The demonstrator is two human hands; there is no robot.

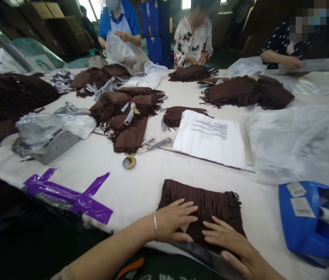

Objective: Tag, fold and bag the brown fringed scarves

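A brown fringed fabric piece [208, 202] lies on the white table [117, 182] near its front edge. My left hand [174, 219], with a thin bracelet at the wrist, lies flat on the piece's lower left part, fingers spread. My right hand [228, 239] rests flat on its lower right part, fingers stretched out toward the left. A small tan tag [185, 226] shows between the two hands. Neither hand grips anything.
A blue tape dispenser [307, 221] stands at the right. Purple tape strips [68, 194] lie at the left edge. White printed bags [211, 138], clear plastic bags [298, 140], a grey tool [55, 146] and several brown fringed pieces [129, 112] cover the table. Other people [193, 39] work at the far side.
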